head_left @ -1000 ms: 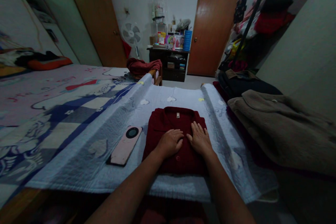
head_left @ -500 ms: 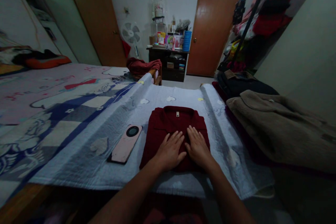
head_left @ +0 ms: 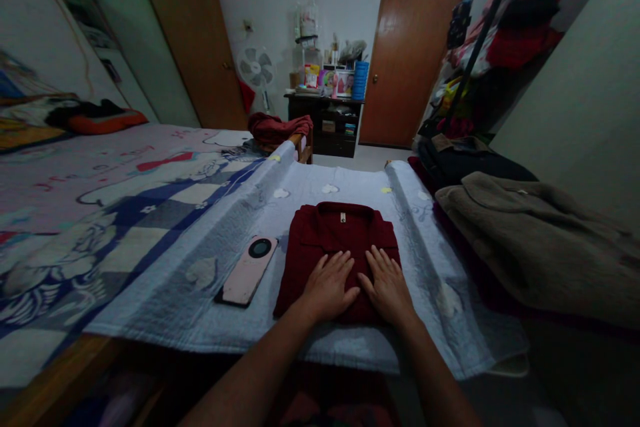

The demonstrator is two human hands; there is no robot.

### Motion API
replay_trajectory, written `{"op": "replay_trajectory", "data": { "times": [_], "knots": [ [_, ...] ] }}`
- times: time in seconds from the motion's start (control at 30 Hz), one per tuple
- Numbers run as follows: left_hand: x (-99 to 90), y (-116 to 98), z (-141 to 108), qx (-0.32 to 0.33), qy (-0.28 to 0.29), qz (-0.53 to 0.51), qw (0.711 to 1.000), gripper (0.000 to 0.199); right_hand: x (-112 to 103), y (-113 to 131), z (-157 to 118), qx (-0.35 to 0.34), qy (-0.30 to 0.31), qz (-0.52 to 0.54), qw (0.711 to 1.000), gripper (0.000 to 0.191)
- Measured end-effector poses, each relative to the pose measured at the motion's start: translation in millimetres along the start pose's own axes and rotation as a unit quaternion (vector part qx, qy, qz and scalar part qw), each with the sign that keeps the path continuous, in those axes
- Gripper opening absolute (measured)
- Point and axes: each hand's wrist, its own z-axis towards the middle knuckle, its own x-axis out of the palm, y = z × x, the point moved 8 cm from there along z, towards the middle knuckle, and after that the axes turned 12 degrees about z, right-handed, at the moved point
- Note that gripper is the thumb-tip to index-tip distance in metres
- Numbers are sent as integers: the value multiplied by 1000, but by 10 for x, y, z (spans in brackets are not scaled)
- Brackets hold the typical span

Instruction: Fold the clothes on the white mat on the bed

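Observation:
A dark red collared shirt [head_left: 345, 233], folded into a neat rectangle, lies on a pale blue quilted cloth [head_left: 270, 213] with its collar facing away from me. My left hand [head_left: 330, 285] rests flat on the lower middle of the shirt, fingers stretched forward. Beside it, my right hand [head_left: 386, 283] presses flat on the shirt's right half, its fingers slightly apart. The two thumbs point toward each other with a small gap between them. Left of the shirt, a pink phone [head_left: 249, 270] with a round black camera ring lies face down.
Folded clothes, a brown fleece garment [head_left: 540, 240] among them, are piled at the right. A bed with a patterned blanket [head_left: 165, 213] stretches along the left. Farther back are a crumpled red cloth [head_left: 277, 130], a white fan [head_left: 257, 68] and a dark cabinet [head_left: 325, 123].
My right hand has slid slightly right and down on the shirt, widening the gap between my fingers. The left hand stays flat; the whole view has shifted slightly.

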Motion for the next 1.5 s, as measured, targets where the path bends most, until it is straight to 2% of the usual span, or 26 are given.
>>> {"op": "replay_trajectory", "data": {
  "times": [0.2, 0.4, 0.5, 0.57, 0.7, 0.83, 1.03, 1.17, 1.5],
  "knots": [
    [-2, 3, -6, -7, 1, 4, 1000, 63, -29, -90, -57, 19, -15, -14, 1000, 67],
    [0, 1, -8, -3, -7, 16, 1000, 62, -125, -176, -141, 47, -7, -21, 999, 61],
    [-11, -10, -11, -2, -11, 22, 1000, 61, -212, -110, -143, 38, -34, -5, 999, 51],
    [-18, -13, -12, -2, -14, 24, 1000, 57, -242, 20, -123, 0, -65, 33, 997, 47],
    [-29, -12, -22, 7, -31, 17, 999, 52, -93, 294, -97, -76, -64, 107, 989, 47],
    [-40, 18, -59, 7, -51, -4, 999, 48, 89, 359, -111, -73, -38, 99, 992, 45],
    [-54, 78, -141, 19, -53, 6, 998, 50, 88, 342, -132, -69, -35, 90, 993, 47],
    [-42, 194, -217, 26, -49, 40, 998, 57, 89, 338, -128, -66, -37, 90, 993, 46],
    [-71, 584, -382, -32, -63, 76, 995, 55, 91, 328, -132, -58, -37, 97, 993, 45]
  ]
}}
